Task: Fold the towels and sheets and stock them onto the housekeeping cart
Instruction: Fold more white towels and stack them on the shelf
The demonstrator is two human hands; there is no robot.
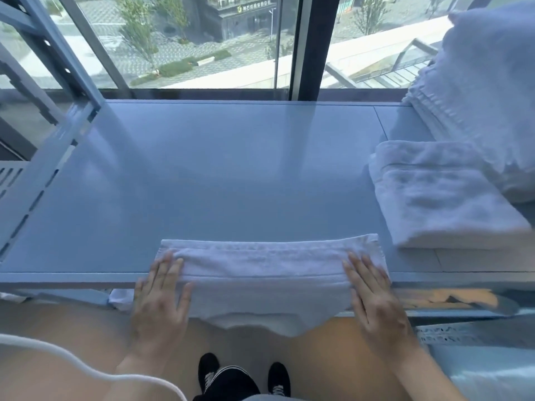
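Towel [266, 273], white, lies folded over the shelf's [217, 175] front edge at lower centre; left hand [160, 296] and right hand [373, 296] press flat, fingers straight, on its ends.

The middle of the shelf [231, 169] is bare, so a hand could move freely there. Folded towels [440, 195] and a tall pile [486, 82] block the right side, and a metal post [58, 47] stands at the upper left.

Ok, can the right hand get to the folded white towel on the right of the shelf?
Probably yes: the right hand lies flat on the white towel at the shelf's front edge, and bare grey shelf lies between it and the folded white towel.
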